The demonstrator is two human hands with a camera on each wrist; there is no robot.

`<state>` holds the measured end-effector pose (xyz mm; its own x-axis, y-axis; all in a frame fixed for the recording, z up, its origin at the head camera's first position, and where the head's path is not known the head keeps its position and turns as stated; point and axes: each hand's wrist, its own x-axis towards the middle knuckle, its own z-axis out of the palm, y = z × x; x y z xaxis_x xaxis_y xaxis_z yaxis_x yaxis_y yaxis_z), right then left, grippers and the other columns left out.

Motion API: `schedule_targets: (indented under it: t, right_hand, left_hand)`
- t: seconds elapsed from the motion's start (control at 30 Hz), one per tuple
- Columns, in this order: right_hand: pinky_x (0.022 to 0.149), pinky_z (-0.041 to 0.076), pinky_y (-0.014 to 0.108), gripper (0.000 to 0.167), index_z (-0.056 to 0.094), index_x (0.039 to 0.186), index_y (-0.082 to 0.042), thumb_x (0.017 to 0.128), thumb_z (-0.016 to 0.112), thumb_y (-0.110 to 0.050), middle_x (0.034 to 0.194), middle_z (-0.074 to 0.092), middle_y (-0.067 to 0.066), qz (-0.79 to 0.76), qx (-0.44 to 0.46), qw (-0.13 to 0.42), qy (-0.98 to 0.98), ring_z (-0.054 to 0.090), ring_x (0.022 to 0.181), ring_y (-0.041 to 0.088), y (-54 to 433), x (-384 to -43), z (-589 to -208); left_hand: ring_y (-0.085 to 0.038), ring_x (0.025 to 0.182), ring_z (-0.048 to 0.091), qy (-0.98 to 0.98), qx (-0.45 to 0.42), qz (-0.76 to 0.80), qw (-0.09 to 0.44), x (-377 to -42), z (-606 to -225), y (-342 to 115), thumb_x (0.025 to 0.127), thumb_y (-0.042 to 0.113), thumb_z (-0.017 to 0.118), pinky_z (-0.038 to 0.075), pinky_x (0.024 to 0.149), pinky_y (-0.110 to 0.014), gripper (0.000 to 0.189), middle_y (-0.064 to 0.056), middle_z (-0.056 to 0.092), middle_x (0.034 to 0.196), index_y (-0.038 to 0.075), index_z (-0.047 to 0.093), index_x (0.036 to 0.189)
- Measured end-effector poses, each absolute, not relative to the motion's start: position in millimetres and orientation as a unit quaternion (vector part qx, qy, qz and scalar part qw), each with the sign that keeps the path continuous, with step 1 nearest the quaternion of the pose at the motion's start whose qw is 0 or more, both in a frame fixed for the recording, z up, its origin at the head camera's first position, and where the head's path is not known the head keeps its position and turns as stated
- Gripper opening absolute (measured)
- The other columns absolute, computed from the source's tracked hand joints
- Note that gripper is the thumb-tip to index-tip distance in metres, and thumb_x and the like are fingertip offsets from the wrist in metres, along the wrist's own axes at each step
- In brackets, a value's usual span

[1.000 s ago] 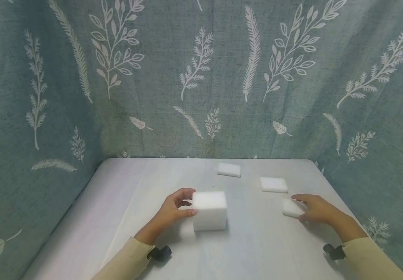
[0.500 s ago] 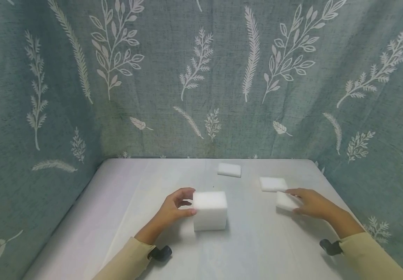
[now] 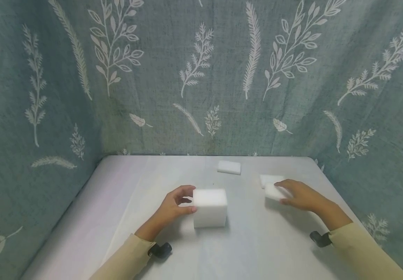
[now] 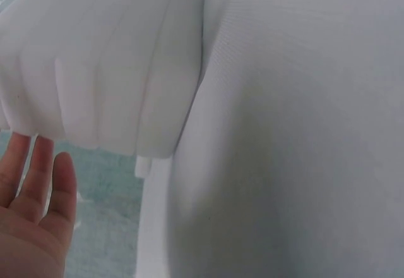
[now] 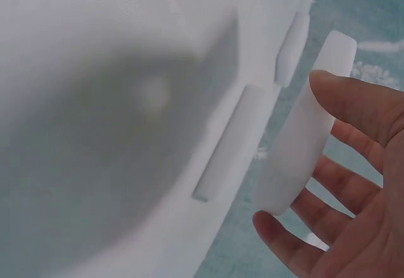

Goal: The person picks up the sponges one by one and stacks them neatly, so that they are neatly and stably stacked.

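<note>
A squarish stack of white melamine sponges (image 3: 210, 208) stands on the white table, its several layers visible in the left wrist view. My left hand (image 3: 176, 204) holds its left side, thumb at the front edge and index finger toward the back. Other left fingertips touch the lowest visible edge of the stack (image 4: 120, 69) in the left wrist view. My right hand (image 3: 303, 196) grips one loose white sponge (image 5: 306, 126) between thumb and fingers, raised off the table. That sponge partly hides another flat sponge (image 3: 267, 179) lying behind it in the head view.
One more white sponge (image 3: 229, 167) lies near the table's back edge. Green leaf-patterned cloth (image 3: 166, 77) hangs behind and at both sides of the white table (image 3: 145, 175).
My right hand has picked its sponge up off the table and carried it left toward the stack. My left hand has stayed at the stack.
</note>
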<state>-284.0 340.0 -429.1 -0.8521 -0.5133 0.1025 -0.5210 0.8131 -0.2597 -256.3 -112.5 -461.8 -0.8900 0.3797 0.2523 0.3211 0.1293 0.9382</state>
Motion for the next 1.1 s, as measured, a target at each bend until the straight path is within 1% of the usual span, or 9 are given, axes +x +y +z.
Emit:
schedule_targets:
  t: [0.17,0.27,0.5,0.57,0.93,1.03,1.1]
  right_hand:
    - [0.095,0.043,0.056,0.051,0.058,0.13,0.001,0.087,0.073,-0.021,0.127,0.058,0.021,0.142,0.279,0.013,-0.95,0.052,0.118,0.042,330,-284,-422]
    - [0.096,0.043,0.056,0.05,0.058,0.13,0.0,0.087,0.073,-0.022,0.127,0.058,0.021,0.136,0.287,0.018,-0.948,0.053,0.117,0.041,324,-284,-418]
    - [0.097,0.042,0.056,0.05,0.059,0.131,-0.003,0.086,0.074,-0.019,0.127,0.058,0.019,0.115,0.317,0.028,-0.941,0.053,0.118,0.04,309,-285,-410]
    - [0.097,0.042,0.055,0.05,0.059,0.131,-0.004,0.086,0.074,-0.019,0.128,0.057,0.018,0.114,0.317,0.023,-0.941,0.053,0.118,0.039,305,-287,-407]
    - [0.1,0.04,0.055,0.048,0.059,0.133,-0.008,0.089,0.071,-0.022,0.132,0.055,0.015,0.109,0.329,0.0,-0.938,0.05,0.123,0.037,284,-293,-389]
    - [0.1,0.04,0.055,0.048,0.059,0.134,-0.01,0.089,0.071,-0.024,0.133,0.055,0.014,0.11,0.337,0.003,-0.935,0.049,0.124,0.036,278,-292,-386]
    - [0.1,0.04,0.055,0.049,0.058,0.135,-0.011,0.09,0.07,-0.025,0.134,0.054,0.013,0.111,0.341,0.009,-0.933,0.049,0.125,0.035,274,-291,-385]
  left_hand:
    - [-0.029,0.113,0.056,0.756,0.23,0.613,0.018,-270,-482,-114,0.077,0.01,0.082,0.043,0.098,-0.054,0.064,-0.011,0.061,0.121,0.003,0.053,0.134]
    - [-0.028,0.112,0.056,0.754,0.232,0.614,0.013,-271,-484,-114,0.077,0.011,0.083,0.044,0.097,-0.052,0.064,-0.01,0.062,0.12,0.003,0.054,0.132]
    - [-0.023,0.11,0.058,0.759,0.229,0.61,0.008,-268,-481,-114,0.075,0.017,0.085,0.047,0.096,-0.046,0.06,-0.005,0.063,0.118,0.015,0.058,0.129]
    - [-0.023,0.11,0.058,0.759,0.228,0.61,0.007,-267,-480,-114,0.075,0.018,0.085,0.047,0.096,-0.045,0.06,-0.004,0.063,0.118,0.016,0.058,0.129]
    - [-0.024,0.11,0.058,0.749,0.245,0.616,0.003,-269,-483,-116,0.076,0.014,0.084,0.047,0.095,-0.047,0.061,-0.006,0.063,0.118,0.009,0.056,0.13]
    - [-0.024,0.11,0.058,0.75,0.248,0.614,0.001,-269,-483,-116,0.076,0.016,0.084,0.047,0.095,-0.047,0.062,-0.007,0.063,0.119,0.008,0.056,0.13]
    - [-0.024,0.11,0.058,0.749,0.247,0.615,0.001,-270,-484,-116,0.076,0.016,0.084,0.047,0.095,-0.048,0.062,-0.007,0.063,0.119,0.009,0.056,0.13]
